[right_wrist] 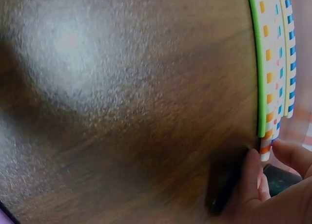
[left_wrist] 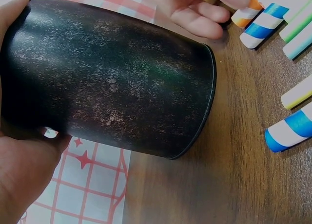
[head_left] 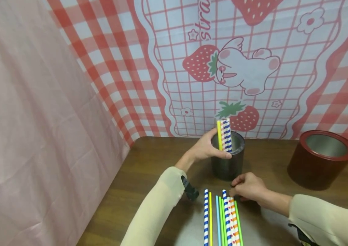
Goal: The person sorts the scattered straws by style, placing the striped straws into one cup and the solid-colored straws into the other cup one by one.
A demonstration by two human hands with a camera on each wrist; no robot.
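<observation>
My left hand (head_left: 206, 145) grips a dark metal can (head_left: 227, 165) near its rim, with the thumb across the front. Yellow, pink-striped and blue-striped straws (head_left: 225, 136) stand upright in that can. In the left wrist view the can's scuffed black side (left_wrist: 112, 78) fills much of the picture. At the far ends of the loose straws, my right hand (head_left: 250, 188) has its thumb and finger on either side of an orange-and-white striped straw (right_wrist: 268, 87), pinching it near the end. A green straw (right_wrist: 260, 87) lies right beside it.
More straws lie side by side on the wooden table (head_left: 161, 153): a blue-striped one (head_left: 206, 218), a yellow one (head_left: 211, 218), a light blue one (head_left: 218, 218) and several others. A dark red can (head_left: 312, 171) stands at the right. A checkered cloth (head_left: 174, 102) hangs behind.
</observation>
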